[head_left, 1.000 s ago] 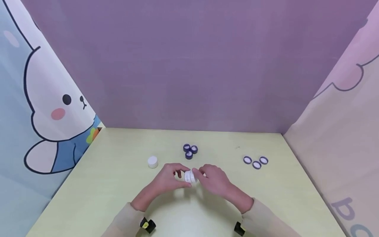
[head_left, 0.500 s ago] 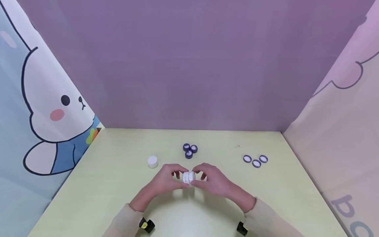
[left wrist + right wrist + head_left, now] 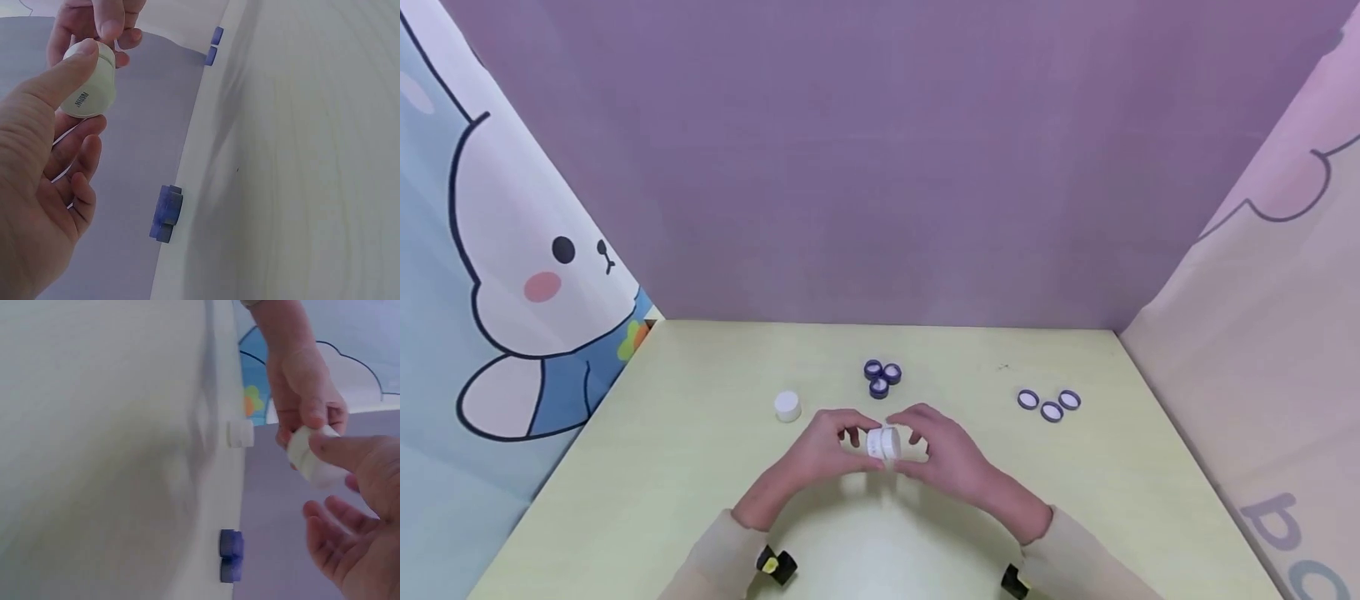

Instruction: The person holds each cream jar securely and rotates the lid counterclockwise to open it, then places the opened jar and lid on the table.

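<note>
A small white jar (image 3: 874,445) lies on its side in the air between both hands, close over the table. My left hand (image 3: 822,450) grips its body between thumb and fingers; dark printed characters show on the jar (image 3: 90,95) in the left wrist view. On the lid (image 3: 892,443), at the jar's right end, my right hand (image 3: 946,450) has its thumb and index finger at the rim. The right wrist view has the right thumb (image 3: 344,452) on the white lid, the other fingers curved below it.
A second white jar (image 3: 787,407) stands on the pale table (image 3: 700,467), left of the hands. Beyond them cluster three small round purple-rimmed pieces (image 3: 878,387). Three flatter purple rings with white insides (image 3: 1052,412) lie at the right. A purple wall (image 3: 880,167) rises behind.
My right thumb and index finger have spread from a closer hold over the lid to its rim, and the hand has turned slightly. The left hand keeps its grip on the jar.
</note>
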`<control>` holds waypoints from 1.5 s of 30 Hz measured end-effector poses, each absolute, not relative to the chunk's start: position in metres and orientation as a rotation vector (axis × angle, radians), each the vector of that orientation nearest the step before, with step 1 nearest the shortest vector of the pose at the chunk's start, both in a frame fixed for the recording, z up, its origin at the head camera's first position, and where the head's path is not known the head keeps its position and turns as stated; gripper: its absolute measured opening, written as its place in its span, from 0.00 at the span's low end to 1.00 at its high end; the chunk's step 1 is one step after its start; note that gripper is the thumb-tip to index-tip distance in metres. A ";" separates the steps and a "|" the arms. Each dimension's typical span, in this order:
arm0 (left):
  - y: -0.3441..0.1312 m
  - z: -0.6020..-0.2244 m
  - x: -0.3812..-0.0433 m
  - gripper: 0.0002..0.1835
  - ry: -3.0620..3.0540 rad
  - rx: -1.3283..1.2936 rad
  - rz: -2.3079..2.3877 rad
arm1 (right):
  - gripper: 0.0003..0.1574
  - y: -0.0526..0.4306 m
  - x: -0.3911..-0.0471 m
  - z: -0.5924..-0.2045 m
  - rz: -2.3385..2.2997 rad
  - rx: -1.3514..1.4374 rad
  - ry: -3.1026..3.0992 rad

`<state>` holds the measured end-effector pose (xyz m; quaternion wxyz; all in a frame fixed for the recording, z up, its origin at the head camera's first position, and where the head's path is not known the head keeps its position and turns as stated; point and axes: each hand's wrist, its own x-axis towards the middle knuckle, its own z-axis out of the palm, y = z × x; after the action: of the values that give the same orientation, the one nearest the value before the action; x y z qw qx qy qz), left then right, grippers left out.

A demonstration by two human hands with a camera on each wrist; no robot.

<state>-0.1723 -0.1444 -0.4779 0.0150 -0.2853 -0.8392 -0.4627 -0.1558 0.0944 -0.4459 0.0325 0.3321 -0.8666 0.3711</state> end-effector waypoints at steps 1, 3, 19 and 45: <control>-0.145 -0.478 -0.172 0.24 -2.601 -0.891 -1.444 | 0.33 0.094 -0.156 -0.444 1.153 0.997 -2.671; -0.146 -0.477 -0.172 0.24 -2.583 -0.898 -1.443 | 0.29 0.094 -0.156 -0.439 1.179 0.931 -2.675; -0.147 -0.480 -0.169 0.24 -2.626 -0.864 -1.383 | 0.42 0.082 -0.154 -0.438 1.075 0.534 -3.055; -0.145 -0.482 -0.171 0.23 -2.623 -0.921 -1.362 | 0.19 0.085 -0.159 -0.446 1.281 0.822 -2.913</control>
<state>-0.1714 -0.1449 -0.4819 0.0227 -0.2975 -0.8471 -0.4398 -0.1587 0.0852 -0.4464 -0.0723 0.2496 -0.8840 0.3887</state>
